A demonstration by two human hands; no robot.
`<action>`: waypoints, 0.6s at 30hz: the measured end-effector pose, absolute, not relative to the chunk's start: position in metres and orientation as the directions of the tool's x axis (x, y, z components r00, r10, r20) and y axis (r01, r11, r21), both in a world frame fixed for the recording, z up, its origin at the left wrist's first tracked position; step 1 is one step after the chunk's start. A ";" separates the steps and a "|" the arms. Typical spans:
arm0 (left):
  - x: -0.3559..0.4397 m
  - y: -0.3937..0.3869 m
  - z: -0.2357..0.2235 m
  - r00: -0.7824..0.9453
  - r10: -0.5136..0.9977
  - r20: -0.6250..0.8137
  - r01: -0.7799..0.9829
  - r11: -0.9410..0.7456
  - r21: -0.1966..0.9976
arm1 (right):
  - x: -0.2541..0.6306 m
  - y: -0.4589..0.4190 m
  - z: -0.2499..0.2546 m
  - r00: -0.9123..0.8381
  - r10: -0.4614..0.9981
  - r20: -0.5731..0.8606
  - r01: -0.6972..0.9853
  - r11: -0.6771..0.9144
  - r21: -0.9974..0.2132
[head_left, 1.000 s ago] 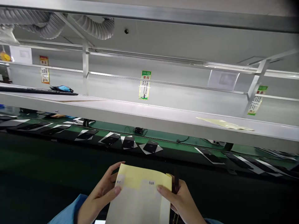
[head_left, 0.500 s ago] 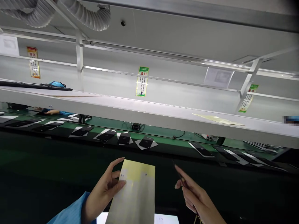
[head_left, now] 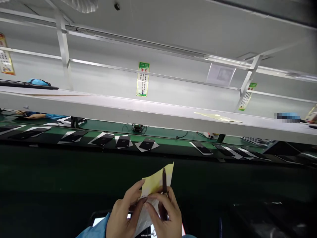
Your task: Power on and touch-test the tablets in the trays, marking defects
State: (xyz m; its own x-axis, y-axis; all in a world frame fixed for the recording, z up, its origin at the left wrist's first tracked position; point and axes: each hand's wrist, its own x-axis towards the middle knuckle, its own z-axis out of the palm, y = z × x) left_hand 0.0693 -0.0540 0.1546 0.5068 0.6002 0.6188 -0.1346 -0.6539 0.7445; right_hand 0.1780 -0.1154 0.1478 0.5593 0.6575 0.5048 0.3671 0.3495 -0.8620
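Note:
My left hand (head_left: 125, 208) pinches the left edge of a yellow-and-white paper sheet (head_left: 153, 183), which looks like a label sheet and is curled at its top. My right hand (head_left: 167, 211) is closed beside it, thumb and forefinger meeting the left fingertips at the sheet. A slim dark brown tool (head_left: 164, 180) stands upright in the right hand, its end in front of the paper; whether it is tweezers or a pen I cannot tell. Below the hands lies a lit, dark-edged screen (head_left: 97, 220), mostly covered by them.
Black flat devices (head_left: 147, 144) on white sheets line the far edge of the dark work surface (head_left: 74, 175). A white shelf (head_left: 158, 114) spans above them. A co-worker's hands (head_left: 34, 115) show at far left. At lower right are a blue pen (head_left: 220, 228) and shiny dark plastic (head_left: 269, 218).
My right hand has come left to the sheet and now meets my left hand there. The sheet has tilted and curled. The camera view has shifted slightly.

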 end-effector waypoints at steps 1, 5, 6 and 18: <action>0.069 -0.054 0.155 0.491 0.605 0.627 -0.124 -0.664 0.737 | 0.178 -0.117 0.148 0.588 0.641 0.493 0.346 0.352 -0.870; 0.071 -0.060 0.157 0.409 0.636 0.654 -0.093 -0.684 0.723 | 0.180 -0.120 0.155 0.579 0.660 0.479 0.285 0.386 -0.877; 0.072 -0.062 0.157 0.375 0.660 0.651 -0.079 -0.677 0.732 | 0.179 -0.120 0.156 0.565 0.664 0.489 0.283 0.401 -0.871; 0.076 -0.070 0.155 0.299 0.790 0.535 0.063 -0.576 0.815 | 0.193 -0.117 0.164 0.374 0.801 0.467 0.314 0.364 -0.877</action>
